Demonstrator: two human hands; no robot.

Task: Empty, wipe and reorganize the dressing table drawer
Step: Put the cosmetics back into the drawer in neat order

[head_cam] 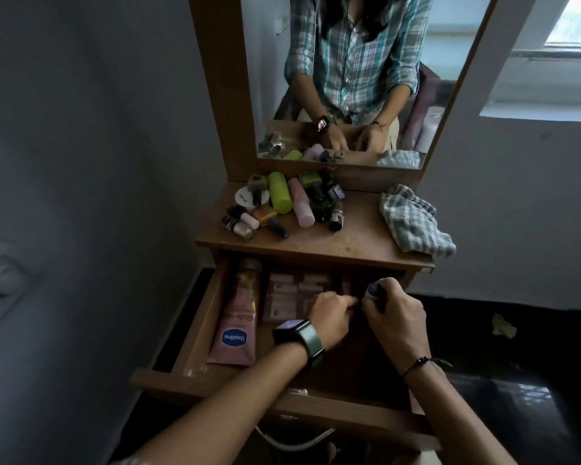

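The right half of the open wooden drawer is hidden in shadow beneath both hands. A small dark round-capped bottle is enclosed by the right hand; its body is covered. The left hand is curled; whether anything is gripped cannot be told. A pink Vaseline tube and pale flat packets lie inside. A crumpled checked cloth rests on the bench.

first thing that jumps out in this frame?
Both hands sit in the open drawer: the right hand has its grip shut on a small dark-capped bottle, the left hand reaching beside it. A pink Vaseline tube lies along the drawer's left side. On the tabletop, a heap of cosmetics back left, a checked cloth right.
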